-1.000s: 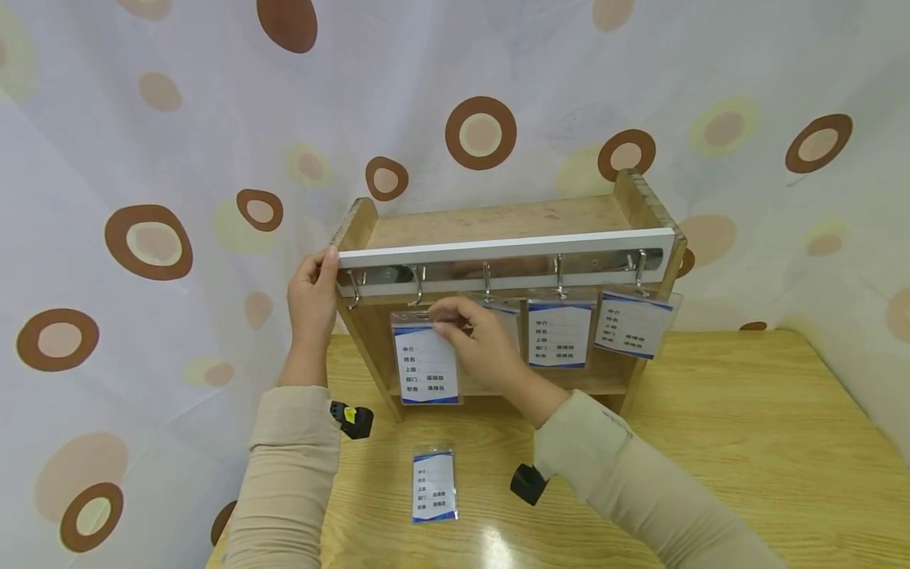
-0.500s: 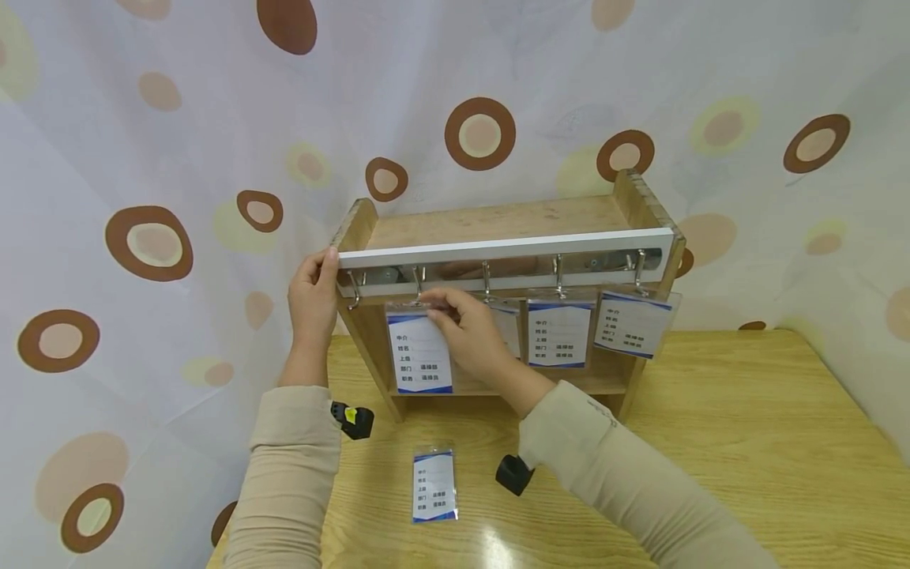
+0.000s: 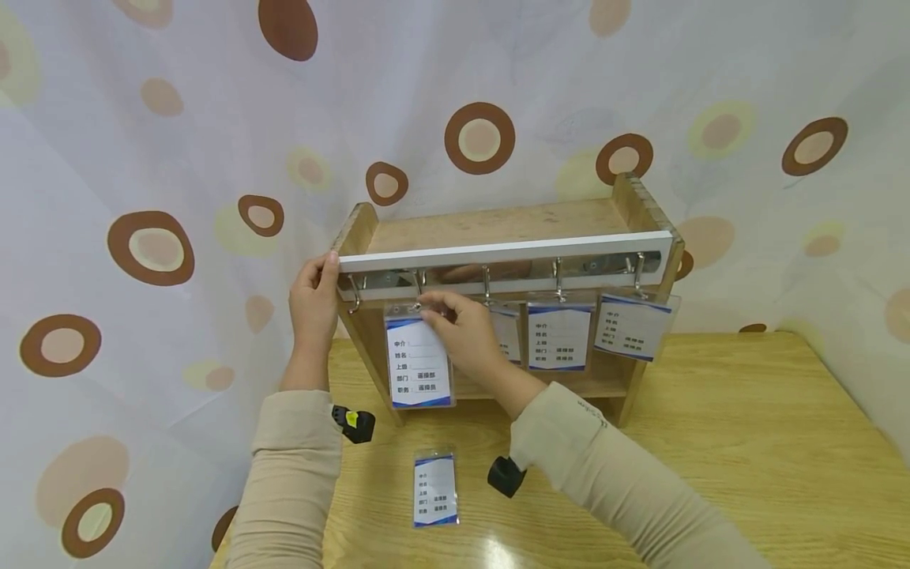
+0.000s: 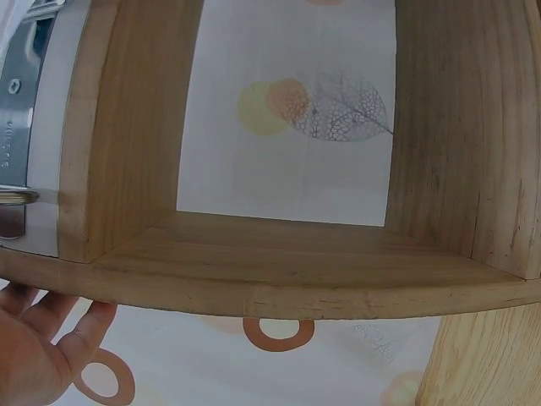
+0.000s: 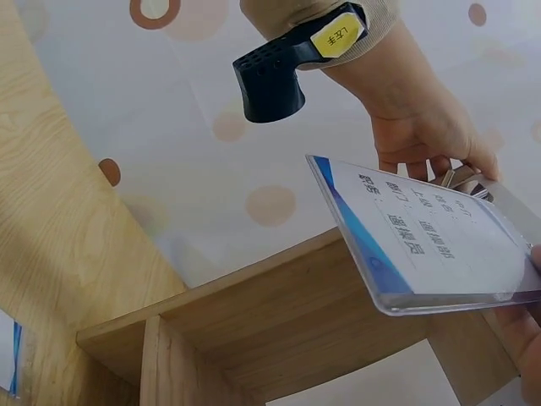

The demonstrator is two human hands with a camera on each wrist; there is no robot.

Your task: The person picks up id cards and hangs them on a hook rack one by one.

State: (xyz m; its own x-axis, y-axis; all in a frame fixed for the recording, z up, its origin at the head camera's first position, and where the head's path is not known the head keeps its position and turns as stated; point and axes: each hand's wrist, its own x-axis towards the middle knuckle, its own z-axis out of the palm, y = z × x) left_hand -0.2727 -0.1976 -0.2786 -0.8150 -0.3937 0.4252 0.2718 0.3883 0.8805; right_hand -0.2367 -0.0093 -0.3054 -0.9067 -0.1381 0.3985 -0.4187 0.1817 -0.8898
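At the left end of a small wooden shelf [image 3: 498, 225], my left hand [image 3: 313, 300] grips the corner, thumb by the white hook rail [image 3: 455, 254]. In the left wrist view its fingertips [image 4: 91, 326] lie against the side panel's outer face. My right hand [image 3: 462, 332] pinches the top edge of a clear-sleeved ID badge [image 3: 419, 363] with blue trim. The badge hangs upright, its top right at the second hook [image 3: 418, 280] from the left. In the right wrist view this badge [image 5: 423, 237] shows at an angle, with my right hand [image 5: 522, 338] at its edge.
Similar badges hang on the hooks further right: one partly behind my hand [image 3: 506, 328], one fully visible [image 3: 559, 336], and a tilted one at the end [image 3: 633, 325]. Another badge [image 3: 435, 490] lies on the wooden table [image 3: 725, 442]. A patterned curtain [image 3: 540, 71] stands behind.
My right hand has moved slightly left and up with the badge, bringing its top to the second hook. The badge's lower end swung up, then dropped. My left hand stays put.
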